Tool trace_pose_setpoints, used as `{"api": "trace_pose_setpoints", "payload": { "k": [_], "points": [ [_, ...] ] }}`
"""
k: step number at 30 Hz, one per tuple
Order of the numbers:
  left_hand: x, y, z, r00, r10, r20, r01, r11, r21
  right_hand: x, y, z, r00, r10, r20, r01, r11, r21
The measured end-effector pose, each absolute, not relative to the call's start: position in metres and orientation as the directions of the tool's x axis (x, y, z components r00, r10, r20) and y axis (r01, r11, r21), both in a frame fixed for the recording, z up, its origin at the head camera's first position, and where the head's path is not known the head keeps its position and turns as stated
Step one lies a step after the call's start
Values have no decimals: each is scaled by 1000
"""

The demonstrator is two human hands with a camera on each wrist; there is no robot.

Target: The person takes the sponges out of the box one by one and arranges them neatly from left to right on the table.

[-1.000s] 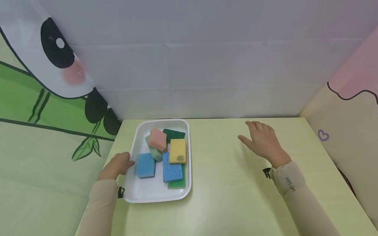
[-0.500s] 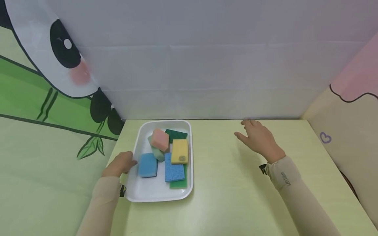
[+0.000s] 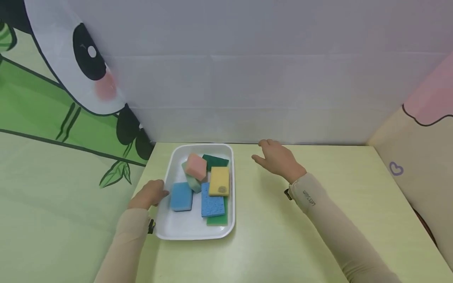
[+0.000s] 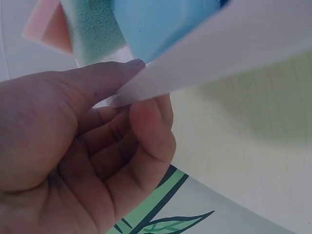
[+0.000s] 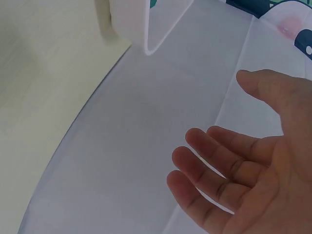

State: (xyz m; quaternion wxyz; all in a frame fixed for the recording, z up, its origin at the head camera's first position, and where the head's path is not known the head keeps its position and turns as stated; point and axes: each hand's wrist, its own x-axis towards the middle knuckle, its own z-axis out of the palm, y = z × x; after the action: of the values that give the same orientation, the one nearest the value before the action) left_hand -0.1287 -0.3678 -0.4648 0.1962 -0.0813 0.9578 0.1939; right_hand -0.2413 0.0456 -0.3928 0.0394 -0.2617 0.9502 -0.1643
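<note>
A white tray (image 3: 180,232) lies on the left part of the table, and several sponges rest in it. My left hand (image 3: 148,194) grips its left rim; in the left wrist view the thumb lies over the rim (image 4: 195,63) and the fingers curl beneath. Inside are a light blue sponge (image 3: 181,196), a pink one (image 3: 196,166), a pale green one (image 3: 192,183) under the pink, and a dark green one (image 3: 215,161). A yellow sponge (image 3: 219,181) overlaps a speckled blue one (image 3: 212,204), with a green one (image 3: 217,221) beneath. My right hand (image 3: 279,160), fingers relaxed, hovers right of the tray, holding nothing.
The pale yellow table (image 3: 283,243) ends against a white backdrop (image 3: 265,86) behind the tray. A wall with a green cartoon print (image 3: 70,114) closes the left side, and a cream and pink panel (image 3: 424,165) stands on the right.
My right hand has moved left across the table, closer to the tray. The left hand keeps its grip on the rim. The whole view has shifted slightly.
</note>
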Motion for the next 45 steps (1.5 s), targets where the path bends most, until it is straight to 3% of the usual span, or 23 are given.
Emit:
{"api": "trace_pose_setpoints", "payload": {
  "k": [16,27,45],
  "points": [
    [-142,-350,-470,-916,-69,-396,-221,910,352,-239,-42,-418,-803,-585,-110,-526,784,-329],
    [-146,-336,-464,-908,-88,-411,-237,915,327,-227,-63,-438,-844,-502,-190,-421,838,-347],
    [-147,-325,-459,-902,-88,-423,-252,902,349,-220,-73,-461,-887,-409,-214,-352,900,-259]
  ]
}}
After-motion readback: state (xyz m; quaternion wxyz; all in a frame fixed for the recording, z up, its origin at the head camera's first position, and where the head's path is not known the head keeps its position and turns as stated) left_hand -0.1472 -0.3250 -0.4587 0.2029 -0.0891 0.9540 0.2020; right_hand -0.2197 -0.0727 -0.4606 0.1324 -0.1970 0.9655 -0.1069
